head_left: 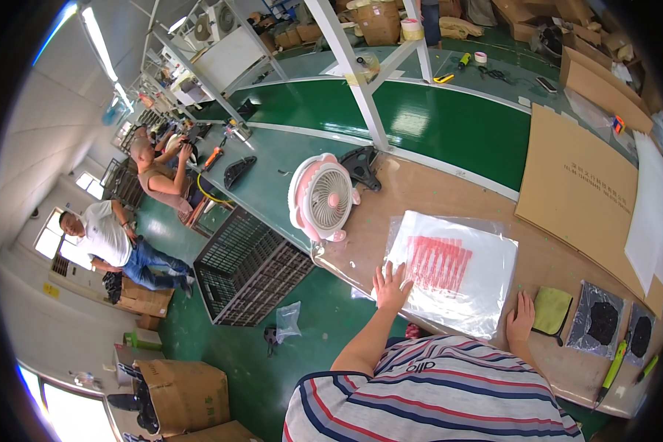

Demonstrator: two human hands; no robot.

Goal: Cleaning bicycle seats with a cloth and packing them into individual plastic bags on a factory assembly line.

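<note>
A flat pile of clear and white plastic bags with a block of red print lies on the brown tabletop in front of me. My left hand rests on the pile's left edge, fingers spread, gripping nothing. Beyond the pile's right edge, my right hand lies flat on the table with its fingers stretched out. Just right of that hand is a folded olive-green cloth. Two clear bags with black parts inside, one larger and one smaller, lie farther right.
A pink and white fan stands at the table's left corner beside a black plastic part. Flattened cardboard covers the right side. Behind runs a green conveyor belt. A black crate sits left; two people are beyond it.
</note>
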